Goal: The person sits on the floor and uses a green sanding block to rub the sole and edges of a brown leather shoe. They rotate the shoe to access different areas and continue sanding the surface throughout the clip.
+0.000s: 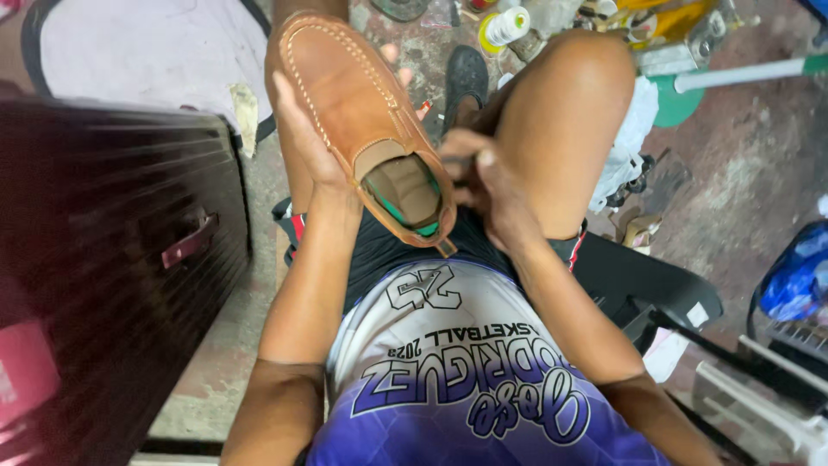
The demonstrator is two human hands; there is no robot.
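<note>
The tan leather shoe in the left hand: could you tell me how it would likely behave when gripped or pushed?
The tan leather shoe probably holds its shape: its upper looks unsagged while the left hand cups it from one side. Its smooth leather may be slightly slippery. The thin heel edge near the right hand likely flexes more readily.

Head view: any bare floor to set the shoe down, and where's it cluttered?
Bare concrete strip between the dark ribbed case and the left hand's forearm. Another bare patch right of the raised knee, below the white pipe. Crowded: top edge around the tape roll, and bottom right by the blue bag. The right hand is at the brown shoe's heel.
</note>
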